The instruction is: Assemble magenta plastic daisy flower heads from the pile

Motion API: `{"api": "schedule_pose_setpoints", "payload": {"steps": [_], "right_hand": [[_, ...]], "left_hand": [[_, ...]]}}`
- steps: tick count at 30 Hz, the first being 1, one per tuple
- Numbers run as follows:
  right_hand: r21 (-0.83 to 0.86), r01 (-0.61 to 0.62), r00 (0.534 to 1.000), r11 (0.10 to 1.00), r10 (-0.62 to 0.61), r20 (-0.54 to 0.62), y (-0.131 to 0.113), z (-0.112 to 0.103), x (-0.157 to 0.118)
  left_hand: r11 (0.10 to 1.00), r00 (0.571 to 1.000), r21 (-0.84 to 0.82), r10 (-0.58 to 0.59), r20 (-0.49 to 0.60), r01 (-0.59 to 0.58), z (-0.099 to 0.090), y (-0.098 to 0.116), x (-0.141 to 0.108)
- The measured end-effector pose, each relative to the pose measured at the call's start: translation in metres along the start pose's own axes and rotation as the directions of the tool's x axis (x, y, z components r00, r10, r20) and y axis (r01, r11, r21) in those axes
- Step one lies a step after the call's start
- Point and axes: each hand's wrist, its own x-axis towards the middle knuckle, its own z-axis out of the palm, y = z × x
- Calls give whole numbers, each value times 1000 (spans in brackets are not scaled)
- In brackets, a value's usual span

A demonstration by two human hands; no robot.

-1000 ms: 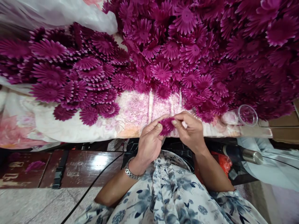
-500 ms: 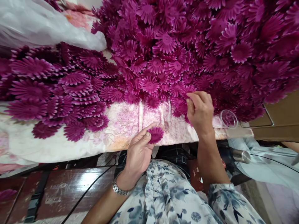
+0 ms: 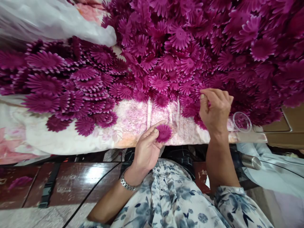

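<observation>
Left hand (image 3: pixel 147 151) holds 1 purple flower (image 3: pixel 164 133); pinch its edge softly. Right hand (image 3: pixel 215 109) curls by the pile (image 3: pixel 179 36); can't tell its grip.

Bag (image 3: pixel 57 23), cup (image 3: pixel 242 122) and bench (image 3: pixel 73 182) in frame.
The bag is at upper left; the clear cup at right, near a brown box (image 3: pixel 295 118). At lower left, a black strap (image 3: pixel 49 184) and a cable (image 3: pixel 88 194) cross the bench; at lower right is a bottle (image 3: pixel 251 161).
</observation>
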Motion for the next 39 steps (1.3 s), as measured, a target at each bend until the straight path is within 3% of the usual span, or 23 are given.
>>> {"api": "schedule_pose_setpoints", "payload": {"steps": [2,5,7,12,18,20,22,24,26,30,35,39], "right_hand": [[162,64,998,985,-63,-10,-16,-8,-8],[502,152,955,851,-257,147,-45,-11,-28],[608,127,920,784,-322,222,-60,-5,-41],[642,114,944,758,-284,167,-72,12,-59],[642,141,961,754,-260,93,-75,10,-64],[614,128,975,779,-213,66,-70,8,-62],[512,137,990,848,-138,-36,-58,4,-54],[326,136,980,936,-80,-179,-40,-1,-41],[117,93,971,989,-64,-231,-23,-7,-25],[-53,20,988,998,-28,-149,-2,-25,-12],[-96,-103,980,990,85,-180,29,-62,-34],[-194,-64,994,979,81,78,63,-87,-57]], "left_hand": [[1000,1000,-20,17,3,-17,1,0,2],[999,999,-27,37,-2,-37,3,-1,4],[998,999,-36,43,0,-43,4,-2,4],[998,998,-35,61,11,-60,2,-5,0],[997,996,-2,77,-41,-78,-1,-7,1],[995,994,9,95,-46,-95,-1,-7,1],[993,992,19,118,-48,-117,-1,-5,0],[992,991,26,126,-52,-125,-1,-2,-2],[993,991,29,115,-64,-114,-1,-1,-2],[996,994,10,94,-59,-93,-3,1,-3],[998,995,-18,54,-86,-55,-1,6,-1],[1000,993,-9,-13,-118,12,8,7,-2]]}}
